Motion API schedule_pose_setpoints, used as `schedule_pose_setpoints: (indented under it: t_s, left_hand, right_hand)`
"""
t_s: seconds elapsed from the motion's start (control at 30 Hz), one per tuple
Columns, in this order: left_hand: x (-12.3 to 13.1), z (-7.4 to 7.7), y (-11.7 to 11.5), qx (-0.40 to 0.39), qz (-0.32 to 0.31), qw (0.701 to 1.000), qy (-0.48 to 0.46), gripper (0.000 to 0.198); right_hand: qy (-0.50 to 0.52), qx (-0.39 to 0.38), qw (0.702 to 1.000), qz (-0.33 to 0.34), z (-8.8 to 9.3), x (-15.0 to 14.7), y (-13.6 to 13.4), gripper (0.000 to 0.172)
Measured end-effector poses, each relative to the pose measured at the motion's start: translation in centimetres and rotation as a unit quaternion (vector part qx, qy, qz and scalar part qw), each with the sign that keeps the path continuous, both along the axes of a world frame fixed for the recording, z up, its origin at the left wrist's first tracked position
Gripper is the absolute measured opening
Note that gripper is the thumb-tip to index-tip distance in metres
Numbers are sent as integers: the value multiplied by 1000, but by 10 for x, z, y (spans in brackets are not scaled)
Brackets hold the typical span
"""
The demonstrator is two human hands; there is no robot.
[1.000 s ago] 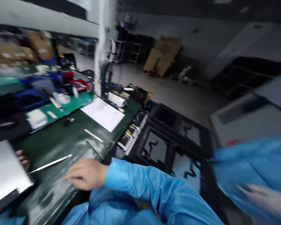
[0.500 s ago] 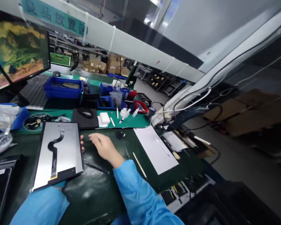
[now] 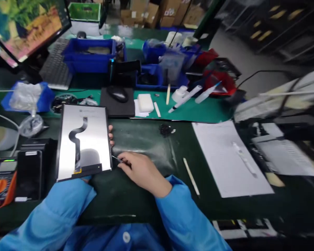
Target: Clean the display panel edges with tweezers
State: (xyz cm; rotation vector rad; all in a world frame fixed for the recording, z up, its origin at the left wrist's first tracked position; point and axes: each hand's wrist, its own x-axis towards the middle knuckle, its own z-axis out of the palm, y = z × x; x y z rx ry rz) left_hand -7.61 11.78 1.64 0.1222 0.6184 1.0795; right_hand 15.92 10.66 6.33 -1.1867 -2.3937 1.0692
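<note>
My left hand (image 3: 111, 135) grips a tablet display panel (image 3: 94, 139) from beneath, with its fingertips curled round the right edge. The panel's silvery back faces up, and a black flex cable (image 3: 75, 141) snakes down it to a dark strip along the lower edge. Most of that hand is hidden under the panel. Just right of the panel, my right hand (image 3: 137, 167) is closed on a pair of tweezers (image 3: 117, 159). Their thin end points left at the panel's edge; whether it touches cannot be made out.
A wooden stick (image 3: 191, 177) and printed sheets (image 3: 232, 164) lie to the right. A small black heap (image 3: 166, 130) sits ahead. At left are a multimeter (image 3: 2, 181) and dark devices (image 3: 28, 174). Behind stand a mouse (image 3: 117, 94), a white block (image 3: 146, 103) and blue bins (image 3: 89, 57).
My right hand has gone from loosely open above the table to closed on the tweezers, which lay beside the panel. The view has swung down and levelled out. My left hand keeps the panel.
</note>
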Motion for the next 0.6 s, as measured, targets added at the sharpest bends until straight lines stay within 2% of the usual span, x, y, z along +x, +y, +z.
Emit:
schedule_pose_setpoints:
  t_s: [0.1,0.23,0.4,0.6]
  left_hand:
    - [1,6,0,30,-19,999,-37,44]
    - [-6,3,0,55,-68,993,-79,43]
    - [-11,-5,4,56,-86,990,-101,41]
    - [-9,0,4,36,-69,992,-98,42]
  right_hand:
    - [23,9,1000,14,1,-2,0,13]
    - [36,32,999,17,-3,-3,-1,17]
    - [54,35,998,27,-10,-4,-2,24]
    - [96,16,995,-7,-11,-4,-4,13]
